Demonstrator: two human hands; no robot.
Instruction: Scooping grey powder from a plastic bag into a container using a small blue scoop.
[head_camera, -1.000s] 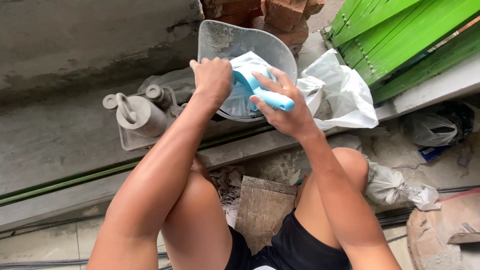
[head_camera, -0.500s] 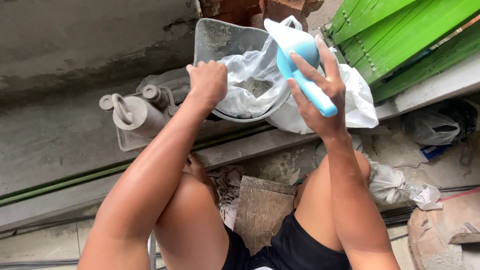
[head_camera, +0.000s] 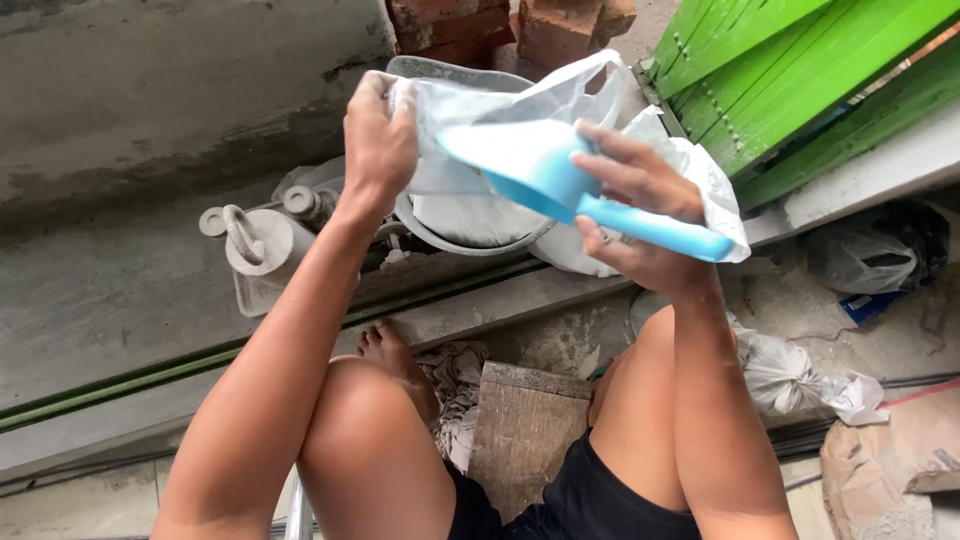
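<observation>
Scoop (head_camera: 560, 175) — smooth blue plastic — inside crinkled clear bag (head_camera: 500, 110).

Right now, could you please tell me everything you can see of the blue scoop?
The blue scoop looks like smooth light-blue plastic, with a broad bowl and a straight flat handle. The right hand grips the handle; the bowl points left into a thin clear plastic bag that the left hand holds open. It is held in the air above a grey bucket.

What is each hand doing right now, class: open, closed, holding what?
Left hand: closed, gripping the edge of the clear plastic bag.
Right hand: closed around the handle of the blue scoop, whose bowl is inside the bag.
</observation>
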